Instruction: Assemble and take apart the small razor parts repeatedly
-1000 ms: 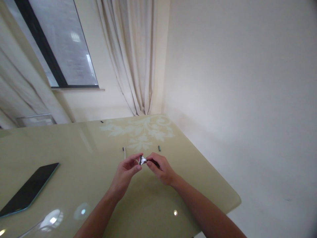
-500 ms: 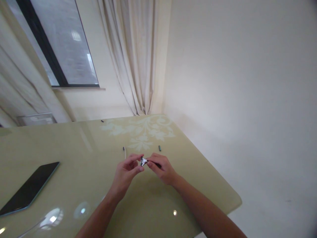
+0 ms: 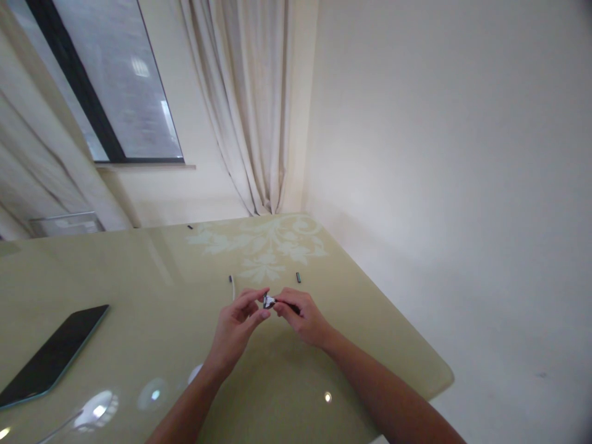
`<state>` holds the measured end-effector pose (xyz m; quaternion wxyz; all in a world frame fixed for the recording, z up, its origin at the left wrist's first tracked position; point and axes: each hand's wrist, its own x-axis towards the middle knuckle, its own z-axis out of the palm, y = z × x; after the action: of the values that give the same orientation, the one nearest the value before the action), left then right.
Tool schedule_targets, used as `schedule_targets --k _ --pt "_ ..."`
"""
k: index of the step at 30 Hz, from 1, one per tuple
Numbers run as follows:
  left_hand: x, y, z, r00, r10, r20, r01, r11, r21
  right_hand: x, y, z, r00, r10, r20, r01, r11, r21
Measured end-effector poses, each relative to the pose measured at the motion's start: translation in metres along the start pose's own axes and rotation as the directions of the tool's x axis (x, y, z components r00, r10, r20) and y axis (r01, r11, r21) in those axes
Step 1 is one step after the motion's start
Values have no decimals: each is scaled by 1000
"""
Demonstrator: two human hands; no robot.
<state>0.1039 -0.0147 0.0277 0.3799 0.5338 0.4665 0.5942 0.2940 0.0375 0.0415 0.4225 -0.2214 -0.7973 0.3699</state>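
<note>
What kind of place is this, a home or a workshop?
Most likely a room in a home: a glossy table with a flower pattern, long curtains beside a window, and a tablet lying on it.

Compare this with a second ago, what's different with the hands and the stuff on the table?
Very little. The left hand drew a touch to the right, its fingertips closer round the small shiny piece. The right hand kept its pinch on the other end; nothing was let go. The tablet, white cable and small dark piece lie on the table as before.
</note>
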Motion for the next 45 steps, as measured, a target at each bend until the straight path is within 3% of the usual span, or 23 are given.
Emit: schedule_targets --k 12,16,18,20,23,25,27,31,35,38,42,45 --pt "4 5 -2 997 -68 32 67 997 36 4 -1 -2 1000 30 0 -30 997 -66" --pt "13 1 -20 992 -56 -114 79 976 201 10 19 -17 983 100 -154 -122 983 -138" --pt "17 -4 -32 974 -49 -221 140 897 419 13 35 -32 944 177 -279 -233 955 -185" --pt "18 -10 -42 965 -19 -261 191 732 654 15 53 -48 885 254 -389 -360 905 -228" --pt "17 -18 -47 980 -24 -197 184 478 859 15 76 -65 806 347 -479 -518 805 -289" --pt "14 -22 -46 988 -52 -146 155 369 916 15 85 -67 782 368 -503 -574 740 -351" --pt "13 -24 -45 992 -48 -113 123 326 937 16 89 -64 774 366 -517 -597 695 -402" --pt "13 -27 -46 997 0 -79 72 424 903 20 89 -55 762 381 -524 -626 643 -442" --pt "18 -20 -28 998 65 -9 -25 500 866 23 77 -54 765 359 -534 -619 638 -458" --pt "26 -9 4 988 120 99 -149 547 824 24 64 -51 826 288 -485 -506 758 -411" --pt "43 0 52 960 145 241 -279 581 764 25 51 -40 912 281 -299 -323 941 -102" --pt "63 -6 74 956 118 269 -286 590 755 25 50 -40 887 293 -356 -294 954 54"
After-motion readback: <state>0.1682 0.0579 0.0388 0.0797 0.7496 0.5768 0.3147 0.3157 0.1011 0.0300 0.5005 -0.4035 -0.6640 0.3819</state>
